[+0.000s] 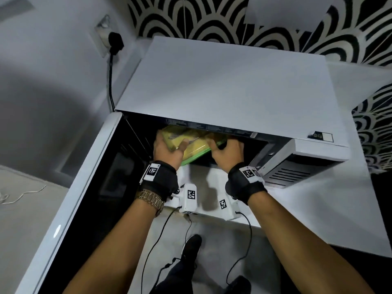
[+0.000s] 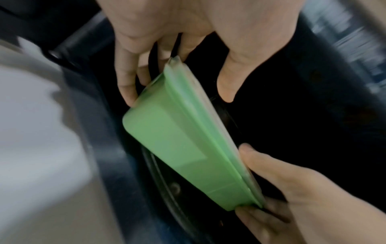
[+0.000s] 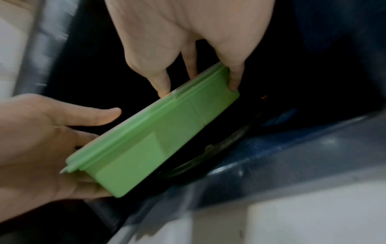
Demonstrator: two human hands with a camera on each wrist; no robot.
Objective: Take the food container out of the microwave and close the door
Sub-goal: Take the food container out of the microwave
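A green food container (image 1: 196, 152) with a clear lid and yellow food inside sits tilted at the mouth of the white microwave (image 1: 222, 81). My left hand (image 1: 167, 149) grips its left end, thumb on the lid. At the right end, my right hand (image 1: 227, 149) grips with curled fingers. In the left wrist view the container (image 2: 177, 145) hangs above the glass turntable (image 2: 165, 180), between my left hand (image 2: 188, 33) and right hand (image 2: 292, 189). The right wrist view shows the container (image 3: 146, 143) held by my right hand (image 3: 188, 33) and left hand (image 3: 37, 132). The microwave door (image 1: 91, 187) stands wide open at the left.
The microwave stands on a white counter (image 1: 339, 209) against a black-and-white patterned wall (image 1: 212, 20). A black plug (image 1: 115, 43) sits in a wall socket at the left, its cable running down behind the door. Thin cables hang from my wrists over the floor.
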